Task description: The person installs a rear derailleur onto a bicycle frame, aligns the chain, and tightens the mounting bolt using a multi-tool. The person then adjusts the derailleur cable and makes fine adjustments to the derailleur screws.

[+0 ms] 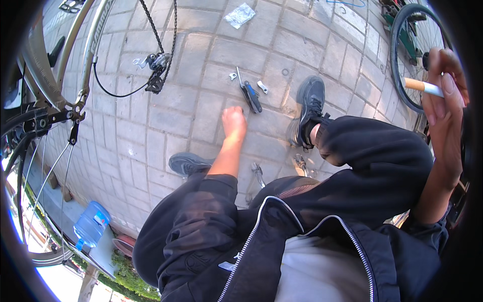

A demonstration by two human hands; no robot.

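My left hand point(234, 122) is closed above the paving between my shoes, with its fingers curled under; whatever they may hold is hidden. Just beyond it lies a folding multi-tool point(251, 96) with black and blue handles and one thin metal key swung out. On either side of that key are a small silver metal piece point(232, 76) and a short silver link-shaped part point(262, 87). At the right, my raised right hand point(447, 98) pinches a cigarette point(423, 86) with an orange filter end and a white end.
A bicycle frame point(90, 55) stands at the left, its rear derailleur point(158, 64) hanging from the chain point(173, 35). Farther off lies a clear plastic bag point(240, 15). A bicycle wheel point(397, 55) is at the far right. A blue water jug point(92, 225) stands at the lower left.
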